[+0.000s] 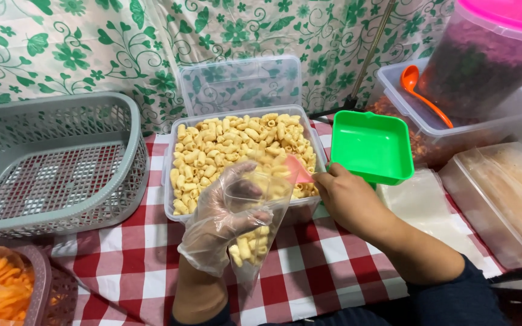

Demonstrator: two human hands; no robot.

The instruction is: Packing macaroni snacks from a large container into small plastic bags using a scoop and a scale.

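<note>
Over the checked red-and-white desk (309, 271), the left hand (219, 220), wearing a thin clear glove, is gripping a small clear plastic bag (255, 232) by its mouth and holding it open just in front of the clear tub (170, 199) of pale puffed snacks (231, 148). The bag is already carrying a small heap of the snacks in its lower part, perhaps a third full, with plenty of room above. The right hand (348, 196), bare, is closing around a pinkish scoop (299, 169) at the tub's near right corner, tipping it toward the bag's mouth; whether the scoop is loaded is hard to tell, since the bag and fingers are hiding it. So the filling is looking partway done, and the bag is not yet sealed or set down. The grey basket (61, 175) to the left is holding no filled bags that I can see. A green square dish (373, 148) is sitting just right of the tub.
</note>
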